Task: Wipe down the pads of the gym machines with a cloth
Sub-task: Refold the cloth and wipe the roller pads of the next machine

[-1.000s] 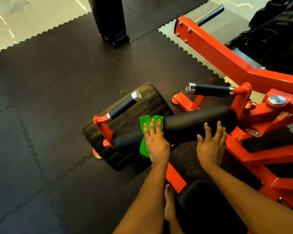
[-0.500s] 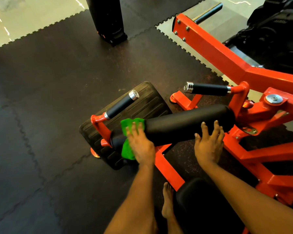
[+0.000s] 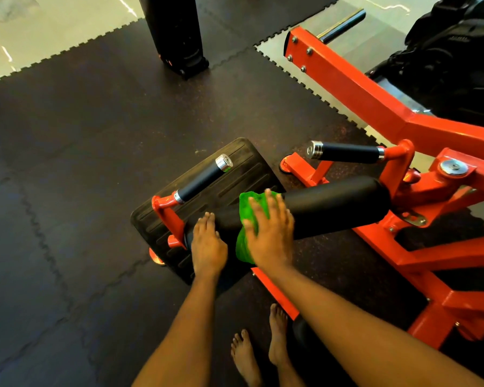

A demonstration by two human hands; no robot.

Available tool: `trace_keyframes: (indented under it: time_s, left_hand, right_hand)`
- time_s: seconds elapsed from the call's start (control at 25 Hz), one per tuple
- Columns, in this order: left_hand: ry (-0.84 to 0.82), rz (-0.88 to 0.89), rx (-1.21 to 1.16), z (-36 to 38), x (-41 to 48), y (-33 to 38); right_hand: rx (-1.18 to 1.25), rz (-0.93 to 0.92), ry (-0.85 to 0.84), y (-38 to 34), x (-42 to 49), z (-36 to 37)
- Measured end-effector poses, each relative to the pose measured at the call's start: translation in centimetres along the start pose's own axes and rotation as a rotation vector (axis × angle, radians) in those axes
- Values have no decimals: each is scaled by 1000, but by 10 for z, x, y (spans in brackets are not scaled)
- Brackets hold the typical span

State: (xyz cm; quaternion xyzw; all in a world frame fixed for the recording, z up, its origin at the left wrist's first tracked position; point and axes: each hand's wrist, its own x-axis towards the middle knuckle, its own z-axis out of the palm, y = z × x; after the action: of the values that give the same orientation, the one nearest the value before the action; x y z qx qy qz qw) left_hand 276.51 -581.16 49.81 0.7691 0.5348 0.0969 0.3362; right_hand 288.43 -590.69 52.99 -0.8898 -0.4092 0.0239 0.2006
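The bright green cloth (image 3: 245,219) drapes over the long black cylindrical roller pad (image 3: 333,205) of the orange steel machine frame (image 3: 375,107), toward the pad's left part. The right hand (image 3: 271,233) presses it flat, fingers spread and fairly straight. The left hand (image 3: 208,244) rests just beside it on the pad's left end, fingers straight, holding nothing. A black ribbed rubber footplate (image 3: 235,169) lies behind

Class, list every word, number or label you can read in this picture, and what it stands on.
None readable.
A faint pale mark on the black machine at top right is too blurred.
The green cloth, roller pad and orange frame show no lettering.
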Motion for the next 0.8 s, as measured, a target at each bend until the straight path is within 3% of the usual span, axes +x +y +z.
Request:
trace_keyframes:
  time_s: [0.08, 0.2, 0.32, 0.56, 0.72, 0.8]
  left_hand:
    - [-26, 68, 36, -4, -2, -8]
    - [-27, 117, 95, -7, -4, -13]
    - [-18, 78, 88, -4, -4, -10]
    - [-53, 77, 85, -12, 1, -7]
    - [-95, 78, 170, -11, 7, -10]
    - [-89, 99, 187, -8, 5, -6]
  right_hand:
    - [-89, 47, -77, -21, -1, 24]
    - [-173, 50, -47, -6, 2, 32]
    - [-214, 42, -9, 52, 11, 6]
    - [-290, 249, 137, 167, 42, -78]
    - [-138, 552, 268, 119, 59, -55]
    - [-122, 417, 259, 64, 48, -19]
